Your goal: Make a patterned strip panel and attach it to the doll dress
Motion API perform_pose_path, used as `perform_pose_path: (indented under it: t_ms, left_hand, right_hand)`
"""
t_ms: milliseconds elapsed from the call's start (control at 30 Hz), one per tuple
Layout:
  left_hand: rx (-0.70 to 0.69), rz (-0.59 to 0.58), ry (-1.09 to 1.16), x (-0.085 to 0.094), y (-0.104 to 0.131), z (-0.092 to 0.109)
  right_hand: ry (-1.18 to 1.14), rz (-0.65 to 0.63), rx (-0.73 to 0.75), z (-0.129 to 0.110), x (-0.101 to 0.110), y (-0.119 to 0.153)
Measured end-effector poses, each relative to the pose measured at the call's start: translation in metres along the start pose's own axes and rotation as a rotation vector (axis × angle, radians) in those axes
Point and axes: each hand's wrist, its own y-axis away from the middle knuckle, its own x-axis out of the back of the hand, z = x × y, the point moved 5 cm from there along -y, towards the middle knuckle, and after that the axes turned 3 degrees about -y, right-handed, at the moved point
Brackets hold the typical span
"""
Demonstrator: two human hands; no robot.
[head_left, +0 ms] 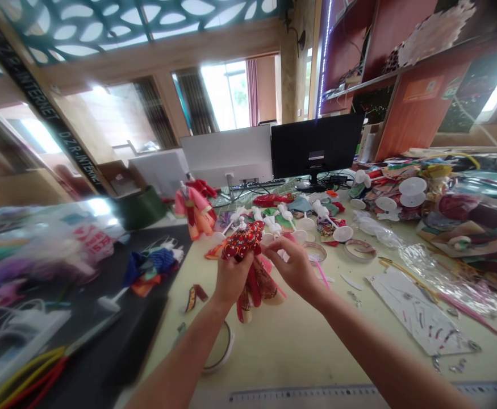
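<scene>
My left hand (233, 278) is closed around a small dressed mannequin (242, 238), holding it above the table. The figure wears a red patterned cape, and a red and gold skirt (254, 287) hangs below my fingers. My right hand (293, 264) is at the cape's right side, thumb and fingers drawn together in a pinch. What lies between those fingertips is too small to make out. Behind my hands lie several white mannequins (285, 213) on round stands, with pieces of coloured cloth. Another dressed mannequin (195, 210), in pink and orange, stands behind to the left.
Tape rolls (360, 250) lie right of my hands, and another ring (220, 346) sits near my left forearm. A white card with small metal parts (418, 312) is at right. A ruler (316, 393) runs along the front. Monitors (316, 150) stand at the back.
</scene>
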Motion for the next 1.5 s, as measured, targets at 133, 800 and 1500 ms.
perform_pose_path:
  t_ms: [133, 800, 1500]
  left_hand:
    - [0.014, 0.005, -0.015, -0.001, 0.001, 0.001]
    - [0.005, -0.043, 0.074, -0.007, 0.007, 0.003]
    - [0.038, -0.222, 0.169, -0.006, 0.009, -0.011]
  right_hand:
    - [0.048, 0.002, 0.035, -0.002, -0.001, 0.003]
    - [-0.011, -0.028, 0.028, -0.013, -0.016, 0.006]
    - [-0.084, -0.009, 0.077, -0.017, -0.019, 0.009]
